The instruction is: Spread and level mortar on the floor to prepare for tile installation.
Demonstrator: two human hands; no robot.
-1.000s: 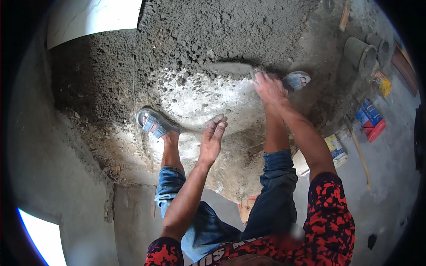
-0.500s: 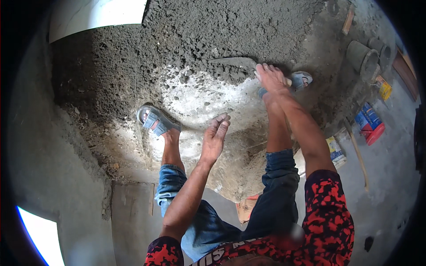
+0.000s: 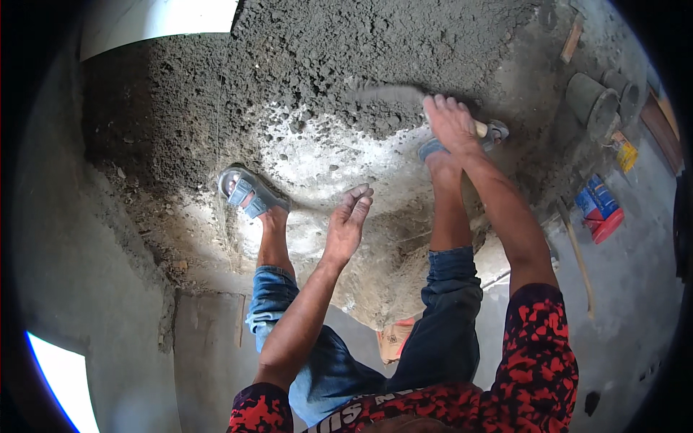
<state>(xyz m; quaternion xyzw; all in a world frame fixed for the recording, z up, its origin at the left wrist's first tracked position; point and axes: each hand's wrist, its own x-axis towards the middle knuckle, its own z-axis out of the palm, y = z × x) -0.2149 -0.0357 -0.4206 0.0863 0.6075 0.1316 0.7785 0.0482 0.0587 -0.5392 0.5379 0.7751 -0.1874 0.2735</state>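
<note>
My right hand (image 3: 452, 124) is wrapped round the pale handle of a trowel (image 3: 391, 93). The trowel's blade points left over the near edge of a bed of damp grey mortar (image 3: 346, 47) and is smeared by motion. Between my knees my left hand (image 3: 346, 227) hangs in the air, thumb and fingers drawn together, with nothing visible in them. Loose crumbs of mortar lie on the pale, dusty floor (image 3: 325, 155) between my sandalled feet.
A white slab (image 3: 159, 25) lies at the far left. To the right are grey buckets (image 3: 590, 101), a yellow packet (image 3: 625, 153), a blue and red container (image 3: 599, 209) and a wooden-handled tool (image 3: 579, 260). A brown bag (image 3: 394, 340) shows behind my legs; a rough wall (image 3: 79, 238) stands left.
My right hand and the trowel have shifted slightly right and away from me, and the blade now blurs. My left hand stays nearly where it was.
</note>
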